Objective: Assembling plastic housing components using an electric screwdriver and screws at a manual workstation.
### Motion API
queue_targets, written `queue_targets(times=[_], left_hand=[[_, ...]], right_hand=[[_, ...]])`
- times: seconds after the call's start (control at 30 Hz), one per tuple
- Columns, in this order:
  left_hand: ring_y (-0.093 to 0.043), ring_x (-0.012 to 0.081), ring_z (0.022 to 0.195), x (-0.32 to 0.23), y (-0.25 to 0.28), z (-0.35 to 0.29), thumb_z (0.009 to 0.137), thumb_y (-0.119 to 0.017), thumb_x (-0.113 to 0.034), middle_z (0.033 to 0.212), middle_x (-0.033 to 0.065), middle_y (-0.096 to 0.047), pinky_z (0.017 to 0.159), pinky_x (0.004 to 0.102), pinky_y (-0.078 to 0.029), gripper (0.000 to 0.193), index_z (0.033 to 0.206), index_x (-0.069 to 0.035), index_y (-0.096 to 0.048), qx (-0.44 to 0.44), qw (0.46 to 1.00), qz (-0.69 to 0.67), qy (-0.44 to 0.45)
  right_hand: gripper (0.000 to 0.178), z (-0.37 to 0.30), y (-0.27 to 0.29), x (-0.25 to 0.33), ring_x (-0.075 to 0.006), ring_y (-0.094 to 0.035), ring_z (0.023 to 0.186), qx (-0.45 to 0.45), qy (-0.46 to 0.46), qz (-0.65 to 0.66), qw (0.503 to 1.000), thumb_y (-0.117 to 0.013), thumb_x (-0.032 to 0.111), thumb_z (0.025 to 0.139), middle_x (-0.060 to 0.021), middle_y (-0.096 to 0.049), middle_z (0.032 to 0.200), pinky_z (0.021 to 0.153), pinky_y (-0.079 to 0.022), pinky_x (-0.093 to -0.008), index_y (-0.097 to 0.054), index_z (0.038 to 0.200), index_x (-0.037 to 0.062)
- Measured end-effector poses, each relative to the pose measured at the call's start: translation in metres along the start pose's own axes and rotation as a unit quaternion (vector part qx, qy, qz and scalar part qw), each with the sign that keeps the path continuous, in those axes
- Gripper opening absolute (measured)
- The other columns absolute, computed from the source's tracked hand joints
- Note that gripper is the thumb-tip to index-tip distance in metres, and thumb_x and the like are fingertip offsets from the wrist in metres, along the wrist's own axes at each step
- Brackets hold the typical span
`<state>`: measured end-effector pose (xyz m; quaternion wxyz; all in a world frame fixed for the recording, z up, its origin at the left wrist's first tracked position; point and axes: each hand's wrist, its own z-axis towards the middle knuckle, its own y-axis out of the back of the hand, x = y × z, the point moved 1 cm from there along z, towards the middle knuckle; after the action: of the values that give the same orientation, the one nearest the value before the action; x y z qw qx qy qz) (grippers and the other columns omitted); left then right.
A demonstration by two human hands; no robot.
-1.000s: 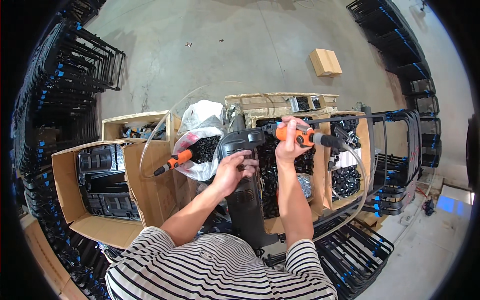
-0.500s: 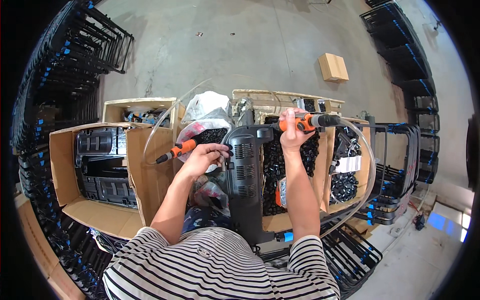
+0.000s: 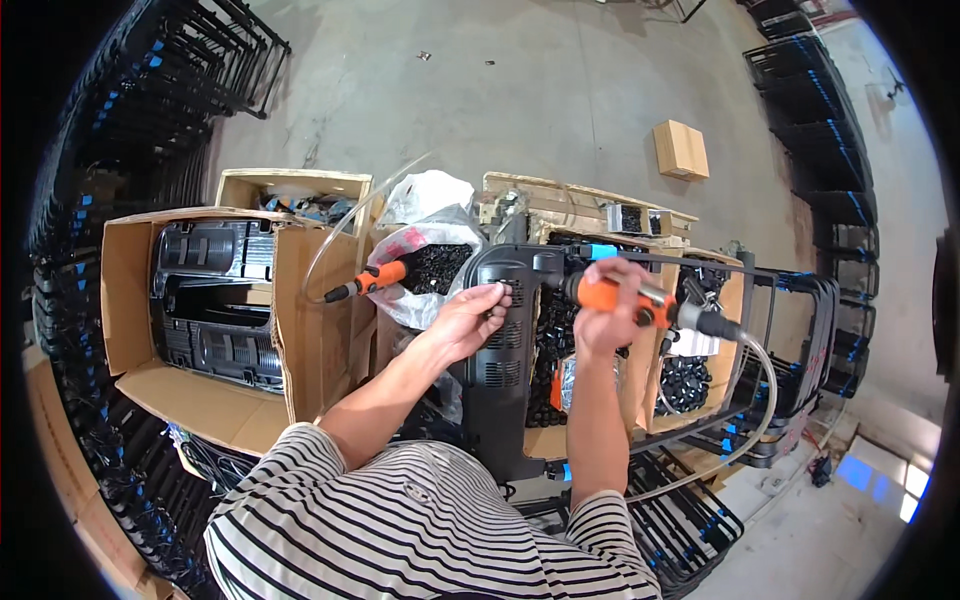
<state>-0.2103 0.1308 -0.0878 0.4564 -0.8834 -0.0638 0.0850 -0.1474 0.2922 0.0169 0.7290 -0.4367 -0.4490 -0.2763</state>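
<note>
A black plastic cover with rows of vent slots [image 3: 500, 372] lies lengthwise in front of me. Over its upper left part is my left hand [image 3: 468, 322], thumb and fingertips pinched together; whatever they may hold is too small to make out. My right hand [image 3: 610, 325] is wrapped round an orange power screwdriver [image 3: 597, 294], lying nearly level, its front end pointing left to the cover's upper right side. A clear hose [image 3: 770, 385] curves from the driver's black rear end. The right hand is slightly blurred.
Left of the cover, a second orange driver [image 3: 385, 277] rests by a bag of small black parts [image 3: 440, 265]. A cardboard box [image 3: 290, 335] holds black covers. Boxes of black fittings [image 3: 685, 385] stand right. A bar with blue tape [image 3: 603, 252] crosses beyond the driver. Racked black frames line both sides.
My left hand has moved right, from the cover's left edge onto its vented face. The driver in my right hand has come lower and nearer, its rear end tilting down. The view has shifted slightly.
</note>
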Motion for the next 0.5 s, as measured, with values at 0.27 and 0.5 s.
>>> queue_targets(times=[0.27, 0.5], left_hand=[[-0.051, 0.0082, 0.066, 0.008, -0.02, -0.001, 0.093, -0.062, -0.02, 0.075, 0.0003, -0.058, 0.059, 0.0203, -0.043, 0.019, 0.093, -0.002, -0.064, 0.019, 0.999, -0.027, -0.002], [-0.05, 0.0081, 0.066, 0.014, -0.019, -0.006, 0.093, -0.063, -0.02, 0.075, 0.0001, -0.058, 0.058, 0.0205, -0.042, 0.019, 0.093, -0.002, -0.064, 0.023, 0.998, -0.055, -0.005]], right_hand=[[0.031, -0.029, -0.008, 0.022, -0.0207, -0.054, 0.069, 0.019, -0.053, 0.067, 0.996, -0.049, 0.033, 0.096, -0.0148, -0.061, 0.088, 0.07, -0.043, -0.0365, -0.057, 0.1, 0.004], [0.03, -0.035, -0.011, 0.017, -0.0207, -0.055, 0.068, -0.02, -0.051, 0.073, 0.996, -0.051, 0.031, 0.095, -0.015, -0.062, 0.088, 0.069, -0.044, -0.0361, -0.056, 0.099, 0.0021]])
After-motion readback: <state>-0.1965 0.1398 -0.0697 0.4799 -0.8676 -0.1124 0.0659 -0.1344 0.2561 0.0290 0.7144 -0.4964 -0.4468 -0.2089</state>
